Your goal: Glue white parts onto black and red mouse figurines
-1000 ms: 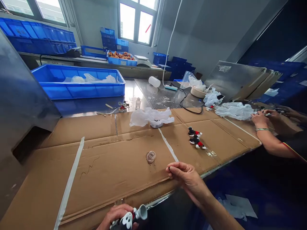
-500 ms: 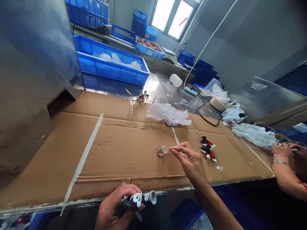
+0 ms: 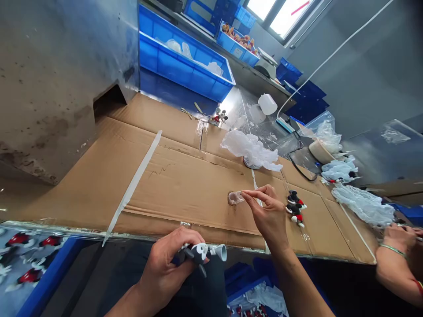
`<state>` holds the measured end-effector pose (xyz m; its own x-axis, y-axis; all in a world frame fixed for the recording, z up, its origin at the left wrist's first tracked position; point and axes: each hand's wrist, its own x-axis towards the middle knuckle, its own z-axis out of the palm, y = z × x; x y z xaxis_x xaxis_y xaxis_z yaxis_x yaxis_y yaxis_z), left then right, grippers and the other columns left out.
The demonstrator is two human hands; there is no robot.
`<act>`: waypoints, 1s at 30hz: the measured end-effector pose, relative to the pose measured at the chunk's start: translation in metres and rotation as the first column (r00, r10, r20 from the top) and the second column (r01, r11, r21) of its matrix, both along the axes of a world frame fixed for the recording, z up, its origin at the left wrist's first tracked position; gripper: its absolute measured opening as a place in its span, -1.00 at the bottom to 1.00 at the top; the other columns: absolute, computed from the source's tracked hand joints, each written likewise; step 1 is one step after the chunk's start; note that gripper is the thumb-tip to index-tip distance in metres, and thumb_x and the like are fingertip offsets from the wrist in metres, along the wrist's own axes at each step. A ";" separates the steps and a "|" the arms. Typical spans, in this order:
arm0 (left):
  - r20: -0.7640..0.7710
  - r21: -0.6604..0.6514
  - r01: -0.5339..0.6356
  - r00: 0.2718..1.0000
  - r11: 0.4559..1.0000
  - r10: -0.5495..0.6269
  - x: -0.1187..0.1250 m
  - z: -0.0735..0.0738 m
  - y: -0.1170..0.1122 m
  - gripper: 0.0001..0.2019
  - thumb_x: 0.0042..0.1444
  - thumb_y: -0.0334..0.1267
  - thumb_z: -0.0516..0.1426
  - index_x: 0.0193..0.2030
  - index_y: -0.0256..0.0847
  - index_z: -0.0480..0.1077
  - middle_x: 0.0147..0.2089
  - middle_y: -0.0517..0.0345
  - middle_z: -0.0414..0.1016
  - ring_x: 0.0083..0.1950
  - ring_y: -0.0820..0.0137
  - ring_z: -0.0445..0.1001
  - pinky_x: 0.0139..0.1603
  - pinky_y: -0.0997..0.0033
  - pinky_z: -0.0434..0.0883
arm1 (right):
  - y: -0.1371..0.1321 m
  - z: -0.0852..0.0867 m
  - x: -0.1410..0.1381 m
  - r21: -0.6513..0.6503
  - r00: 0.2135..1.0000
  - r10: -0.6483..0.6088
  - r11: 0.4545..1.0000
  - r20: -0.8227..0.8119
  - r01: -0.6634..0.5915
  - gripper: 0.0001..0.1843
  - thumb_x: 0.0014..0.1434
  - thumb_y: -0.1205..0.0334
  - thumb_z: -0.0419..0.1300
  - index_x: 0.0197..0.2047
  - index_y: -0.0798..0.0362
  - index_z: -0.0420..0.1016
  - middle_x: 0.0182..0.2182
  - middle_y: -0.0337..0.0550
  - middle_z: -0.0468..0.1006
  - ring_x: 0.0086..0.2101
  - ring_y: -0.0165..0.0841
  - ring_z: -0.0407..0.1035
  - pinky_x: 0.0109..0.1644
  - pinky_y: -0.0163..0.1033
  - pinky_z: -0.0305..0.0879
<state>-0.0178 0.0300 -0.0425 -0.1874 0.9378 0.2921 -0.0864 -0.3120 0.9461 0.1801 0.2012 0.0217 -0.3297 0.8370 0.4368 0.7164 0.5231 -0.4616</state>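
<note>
My left hand [image 3: 168,264] is closed round a small black, white and red mouse figurine [image 3: 198,254] with a grey funnel-shaped piece at its right end, held below the table's front edge. My right hand [image 3: 269,215] is pinched at the fingertips, right beside a small clear cup [image 3: 234,197] that sits on the cardboard sheet [image 3: 185,185]; something thin may be in the pinch, but I cannot make it out. Two finished mouse figurines [image 3: 295,207] lie just right of that hand.
A crumpled white plastic bag [image 3: 251,149] lies beyond the cup. Blue crates [image 3: 185,66], a white bottle [image 3: 267,104] and a black cable [image 3: 297,167] stand further back. A grey metal panel [image 3: 59,75] rises at left. Another person's hand [image 3: 398,240] works at right.
The view has tilted down and left. My right hand moved forward from the table's edge to the clear cup. My left hand kept hold of the figurine.
</note>
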 end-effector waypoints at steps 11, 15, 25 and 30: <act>-0.001 0.016 -0.003 1.000 1.000 0.003 -0.001 0.000 -0.001 -0.82 0.17 -0.52 0.26 -0.17 -0.15 0.48 -0.23 0.19 0.61 -0.20 0.40 0.59 -0.13 0.46 0.49 | 0.001 0.000 -0.004 0.045 0.997 0.009 0.999 0.078 -0.013 -0.60 0.29 -0.10 0.22 -0.37 -0.02 0.71 -0.44 -0.18 0.37 -0.32 -0.21 0.32 -0.21 -0.09 0.18; 0.003 0.017 -0.007 1.000 1.000 0.007 -0.001 0.001 0.000 -0.82 0.18 -0.52 0.26 -0.18 -0.16 0.48 -0.23 0.18 0.61 -0.20 0.40 0.59 -0.15 0.47 0.49 | 0.000 0.002 -0.004 0.042 0.998 -0.004 0.999 0.067 0.001 -0.62 0.28 -0.08 0.23 -0.37 -0.03 0.72 -0.44 -0.17 0.37 -0.32 -0.20 0.30 -0.20 -0.09 0.17; -0.025 0.058 -0.026 0.999 0.998 0.028 -0.002 0.001 0.000 -0.85 0.23 -0.50 0.22 -0.17 -0.16 0.49 -0.23 0.15 0.61 -0.18 0.38 0.60 -0.12 0.48 0.50 | -0.009 0.014 0.005 -0.081 0.994 -0.021 0.997 -0.105 0.013 -0.82 0.21 0.07 0.35 -0.31 -0.04 0.73 -0.43 -0.22 0.38 -0.35 -0.26 0.31 -0.23 -0.14 0.18; -0.050 0.096 -0.048 0.997 0.994 0.053 0.000 0.000 0.002 -0.88 0.27 -0.45 0.18 -0.15 -0.16 0.50 -0.20 0.13 0.61 -0.16 0.41 0.60 -0.10 0.52 0.49 | -0.036 0.029 0.013 -0.166 0.971 -0.025 0.986 -0.237 -0.015 -0.95 0.20 0.17 0.39 -0.28 -0.09 0.72 -0.40 -0.26 0.40 -0.33 -0.30 0.32 -0.22 -0.17 0.18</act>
<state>-0.0174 0.0325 -0.0424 -0.2162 0.8949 0.3903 -0.0187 -0.4035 0.9148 0.1931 0.1650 0.0506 -0.2289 0.9056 0.3571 0.5782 0.4216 -0.6986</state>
